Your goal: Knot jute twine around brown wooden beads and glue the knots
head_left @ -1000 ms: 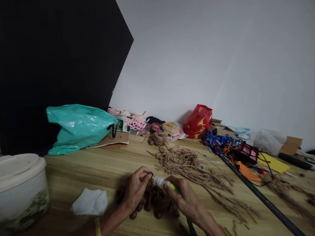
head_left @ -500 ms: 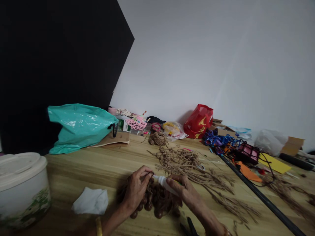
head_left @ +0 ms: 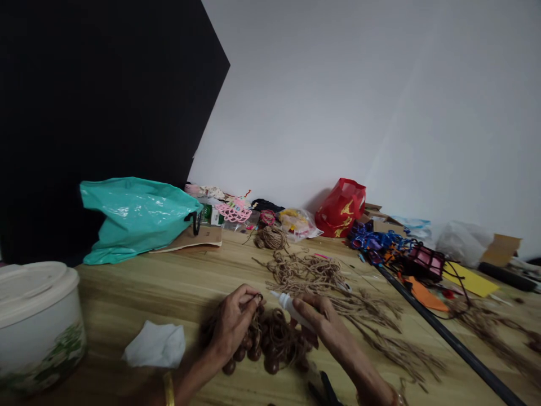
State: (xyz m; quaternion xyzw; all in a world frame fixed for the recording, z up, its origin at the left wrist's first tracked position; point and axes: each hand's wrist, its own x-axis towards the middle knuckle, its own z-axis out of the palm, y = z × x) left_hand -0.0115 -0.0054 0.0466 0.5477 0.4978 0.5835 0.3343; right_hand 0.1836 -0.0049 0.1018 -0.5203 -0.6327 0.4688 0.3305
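Observation:
My left hand [head_left: 234, 321] pinches the end of a brown cord [head_left: 258, 299] between thumb and fingertips. In my right hand [head_left: 319, 324] is a white glue bottle [head_left: 291, 309], its narrow nozzle tilted toward the cord but apart from it. Under both hands lies a pile of round brown beads [head_left: 271, 363] tangled with brown cord; my fingers hide part of it. Black-handled scissors or pliers [head_left: 327, 390] lie beside my right wrist, partly cut off by the lower edge. A crumpled white tissue [head_left: 156, 344] rests left of my left hand.
Brown cords [head_left: 313, 273] spread beyond my hands. A lidded white tub [head_left: 40, 332] stands at the left. A teal bag [head_left: 139, 217] and a red bag [head_left: 341, 208] sit at the back. A long black bar [head_left: 448, 332] crosses the table's right side.
My right hand has drawn the glue bottle slightly right and up, so its nozzle has come away from the cord. The left hand keeps its pinch in nearly the same place.

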